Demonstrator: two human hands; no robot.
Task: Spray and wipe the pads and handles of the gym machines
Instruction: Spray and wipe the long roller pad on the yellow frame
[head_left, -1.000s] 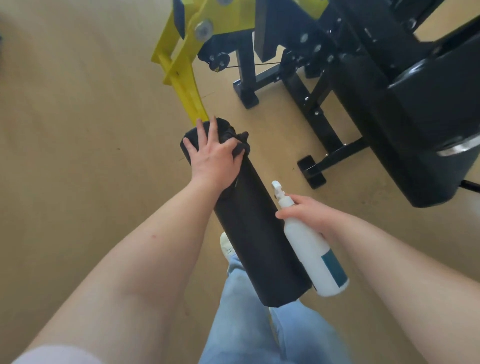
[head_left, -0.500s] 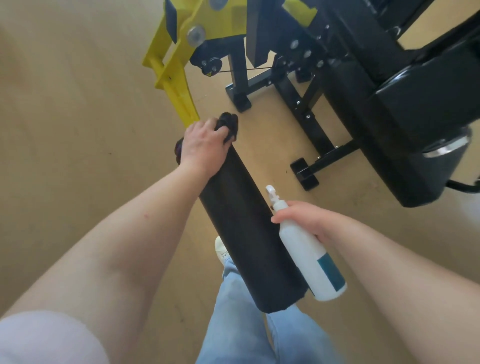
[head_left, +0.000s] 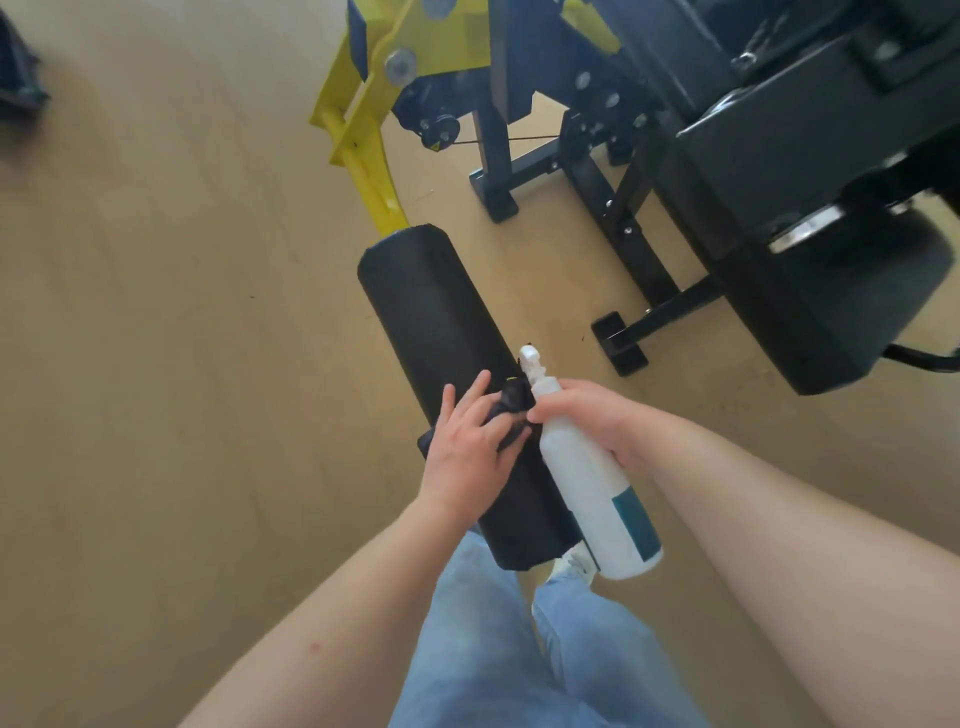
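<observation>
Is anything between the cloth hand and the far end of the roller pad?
Nothing visible. The left hand presses the cloth on the roller pad, whose top lies bare up to the yellow arm. The right hand holds the spray bottle off to the side.

The left hand (head_left: 467, 452) lies flat, fingers (head_left: 477, 388) straight; right hand (head_left: 592, 415) curled.

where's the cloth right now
Head view, centre: the dark cloth is pressed under the left hand on the roller pad, beside the spray bottle.
</observation>
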